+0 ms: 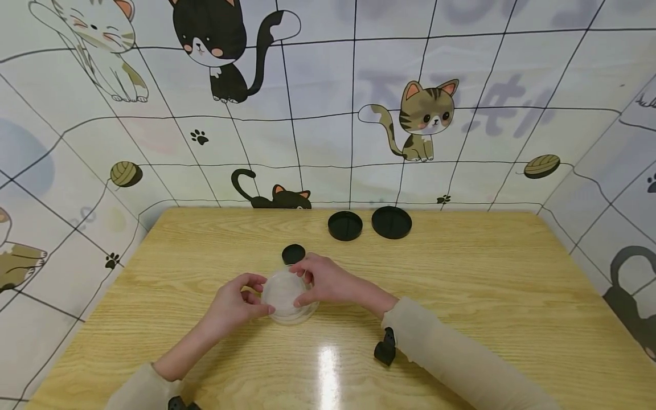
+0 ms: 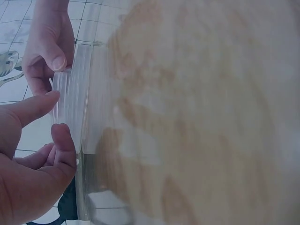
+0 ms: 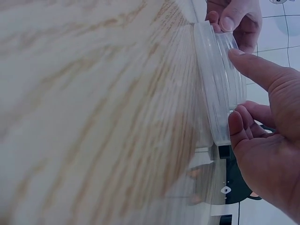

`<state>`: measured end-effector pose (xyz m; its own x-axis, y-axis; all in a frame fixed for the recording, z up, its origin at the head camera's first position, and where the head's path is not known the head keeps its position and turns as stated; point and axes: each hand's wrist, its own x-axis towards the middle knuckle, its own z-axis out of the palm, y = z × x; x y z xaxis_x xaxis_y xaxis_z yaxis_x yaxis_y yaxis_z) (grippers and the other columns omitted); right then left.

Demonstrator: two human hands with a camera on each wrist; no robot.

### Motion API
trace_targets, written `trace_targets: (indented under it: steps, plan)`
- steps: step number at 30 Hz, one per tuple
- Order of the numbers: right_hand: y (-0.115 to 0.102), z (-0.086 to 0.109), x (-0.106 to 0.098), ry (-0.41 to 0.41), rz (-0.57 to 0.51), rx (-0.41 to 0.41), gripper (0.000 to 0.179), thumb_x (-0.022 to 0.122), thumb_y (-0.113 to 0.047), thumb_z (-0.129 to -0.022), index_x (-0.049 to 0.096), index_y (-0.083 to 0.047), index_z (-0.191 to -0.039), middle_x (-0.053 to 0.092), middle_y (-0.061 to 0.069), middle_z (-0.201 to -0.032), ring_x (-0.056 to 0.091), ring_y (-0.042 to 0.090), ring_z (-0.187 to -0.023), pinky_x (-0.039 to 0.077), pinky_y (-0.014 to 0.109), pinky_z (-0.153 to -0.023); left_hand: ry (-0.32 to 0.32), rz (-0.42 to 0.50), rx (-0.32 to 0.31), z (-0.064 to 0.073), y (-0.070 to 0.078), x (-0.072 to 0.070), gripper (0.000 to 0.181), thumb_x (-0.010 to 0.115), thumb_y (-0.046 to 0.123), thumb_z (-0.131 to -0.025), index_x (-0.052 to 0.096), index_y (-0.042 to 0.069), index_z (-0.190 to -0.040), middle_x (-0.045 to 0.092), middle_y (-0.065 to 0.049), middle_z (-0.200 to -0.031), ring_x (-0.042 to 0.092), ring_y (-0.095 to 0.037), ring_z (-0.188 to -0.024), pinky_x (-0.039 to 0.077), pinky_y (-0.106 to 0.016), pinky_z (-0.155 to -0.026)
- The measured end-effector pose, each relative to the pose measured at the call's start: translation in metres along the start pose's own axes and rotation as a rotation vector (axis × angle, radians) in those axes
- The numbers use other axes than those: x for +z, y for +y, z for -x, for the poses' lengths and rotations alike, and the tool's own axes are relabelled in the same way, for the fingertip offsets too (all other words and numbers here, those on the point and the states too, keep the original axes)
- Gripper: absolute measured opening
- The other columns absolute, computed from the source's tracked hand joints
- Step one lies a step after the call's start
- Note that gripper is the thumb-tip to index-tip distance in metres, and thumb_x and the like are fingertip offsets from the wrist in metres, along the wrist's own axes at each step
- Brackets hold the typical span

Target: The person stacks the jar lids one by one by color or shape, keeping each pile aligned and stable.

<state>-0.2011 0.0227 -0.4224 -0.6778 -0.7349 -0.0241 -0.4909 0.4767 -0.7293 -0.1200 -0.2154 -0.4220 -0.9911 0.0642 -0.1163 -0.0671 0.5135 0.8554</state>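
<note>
A stack of clear round plastic containers [image 1: 283, 291] sits on the table, with a wide tier [image 3: 214, 89] at the bottom and a narrower one [image 2: 61, 105] on top. My left hand [image 1: 237, 297] holds its left side, thumb at the near edge and fingers curled at the far one. From the right, my right hand [image 1: 328, 280] reaches over the stack and grips the upper tier between thumb and fingers. Just behind it lies a small black round lid [image 1: 294, 254], close to the right fingertips.
Two larger black round lids, a medium one [image 1: 345, 226] and a wide one [image 1: 392, 222], lie side by side near the back edge of the wooden table [image 1: 487, 296]. A cat-patterned cloth wall [image 1: 328, 136] rises behind and on both sides.
</note>
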Motion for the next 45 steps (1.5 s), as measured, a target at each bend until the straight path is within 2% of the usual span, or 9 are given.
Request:
trace_targets:
  steps: [7, 12, 15, 19, 25, 29, 34, 38, 45]
  plan:
    - [-0.002, 0.0, -0.001, -0.014, 0.023, 0.01, 0.063, 0.09, -0.026, -0.082, 0.063, -0.004, -0.136, 0.053, 0.001, -0.1, 0.05, 0.013, -0.087, 0.045, 0.026, -0.078, -0.007, -0.005, 0.004, 0.001, 0.001, 0.0, 0.055, 0.09, 0.006, -0.077, 0.063, -0.004, -0.123, 0.062, -0.012, -0.108, 0.06, -0.019, -0.08, 0.048, -0.025, -0.06]
    - [-0.003, 0.003, -0.004, 0.018, -0.029, 0.016, 0.063, 0.09, -0.024, -0.082, 0.064, -0.007, -0.137, 0.054, 0.002, -0.098, 0.052, 0.015, -0.085, 0.047, 0.026, -0.074, -0.002, 0.009, 0.008, 0.0, 0.001, -0.003, 0.056, 0.09, 0.007, -0.077, 0.062, -0.004, -0.124, 0.061, -0.012, -0.109, 0.06, -0.021, -0.08, 0.049, -0.026, -0.059]
    - [-0.002, 0.004, -0.009, 0.05, -0.071, 0.004, 0.062, 0.09, -0.022, -0.082, 0.064, -0.006, -0.136, 0.055, 0.004, -0.099, 0.053, 0.016, -0.083, 0.048, 0.026, -0.072, 0.005, 0.008, 0.032, -0.003, 0.001, -0.007, 0.057, 0.09, 0.009, -0.078, 0.061, -0.003, -0.126, 0.06, -0.013, -0.11, 0.059, -0.021, -0.08, 0.049, -0.026, -0.058]
    - [0.002, 0.011, -0.022, 0.101, -0.125, -0.004, 0.061, 0.089, -0.019, -0.083, 0.063, -0.003, -0.136, 0.058, 0.012, -0.107, 0.053, 0.017, -0.082, 0.048, 0.027, -0.072, -0.003, 0.029, 0.097, -0.01, 0.01, -0.014, 0.059, 0.088, 0.009, -0.08, 0.059, -0.004, -0.129, 0.058, -0.018, -0.113, 0.06, -0.021, -0.08, 0.05, -0.027, -0.058]
    - [0.011, 0.025, -0.047, 0.2, -0.152, -0.017, 0.06, 0.089, -0.018, -0.083, 0.063, -0.006, -0.136, 0.059, 0.017, -0.115, 0.054, 0.019, -0.084, 0.05, 0.029, -0.073, -0.037, 0.084, 0.166, -0.028, 0.034, -0.017, 0.058, 0.086, 0.005, -0.081, 0.059, -0.002, -0.132, 0.055, -0.024, -0.117, 0.061, -0.02, -0.081, 0.051, -0.026, -0.063]
    - [0.019, 0.037, -0.061, 0.258, -0.168, -0.013, 0.059, 0.089, -0.016, -0.082, 0.063, -0.006, -0.135, 0.057, 0.013, -0.112, 0.054, 0.026, -0.087, 0.05, 0.03, -0.074, -0.072, 0.115, 0.211, -0.046, 0.054, -0.007, 0.058, 0.086, 0.004, -0.081, 0.06, 0.001, -0.133, 0.056, -0.017, -0.116, 0.062, -0.021, -0.083, 0.052, -0.026, -0.065]
    - [0.032, 0.053, -0.073, 0.331, -0.173, 0.014, 0.06, 0.089, -0.014, -0.082, 0.063, -0.004, -0.135, 0.058, 0.006, -0.109, 0.056, 0.035, -0.091, 0.05, 0.033, -0.075, -0.107, 0.178, 0.233, -0.07, 0.077, 0.016, 0.058, 0.086, 0.006, -0.082, 0.06, 0.003, -0.134, 0.056, -0.013, -0.115, 0.064, -0.019, -0.084, 0.053, -0.026, -0.067]
    - [0.044, 0.067, -0.092, 0.39, -0.154, 0.034, 0.06, 0.087, -0.012, -0.084, 0.062, -0.002, -0.137, 0.058, 0.008, -0.109, 0.056, 0.032, -0.089, 0.049, 0.03, -0.075, -0.133, 0.203, 0.249, -0.09, 0.094, 0.035, 0.059, 0.085, 0.009, -0.084, 0.059, 0.004, -0.136, 0.056, -0.013, -0.118, 0.065, -0.021, -0.088, 0.055, -0.03, -0.071]
    - [0.062, 0.089, -0.135, 0.503, -0.211, 0.124, 0.06, 0.083, -0.01, -0.088, 0.057, -0.003, -0.142, 0.055, 0.013, -0.117, 0.052, 0.027, -0.094, 0.047, 0.027, -0.076, -0.132, 0.237, 0.247, -0.12, 0.115, 0.06, 0.059, 0.084, 0.013, -0.086, 0.058, 0.012, -0.138, 0.057, -0.01, -0.125, 0.065, -0.026, -0.095, 0.055, -0.037, -0.077]
